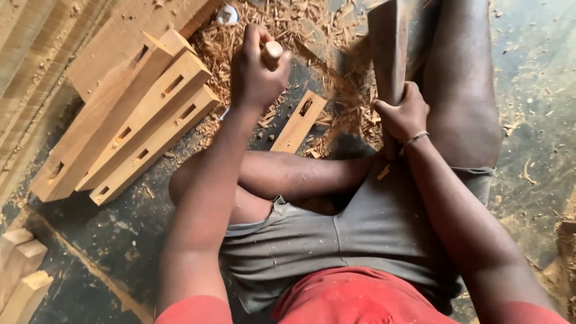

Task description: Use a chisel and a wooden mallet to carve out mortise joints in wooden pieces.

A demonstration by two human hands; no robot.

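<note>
Soft daylight — slight blur, stretched edges

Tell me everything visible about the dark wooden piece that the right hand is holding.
The dark wooden piece is a long, flat-faced plank of brownish wood, darker than the pale slotted pieces nearby. It runs from the picture's top edge down toward the person's lap, close beside the raised leg. The right hand has its grip around the lower part, hiding that end. Wood shavings lie on the floor beside it. Whether it has any slots cannot be seen.
</note>
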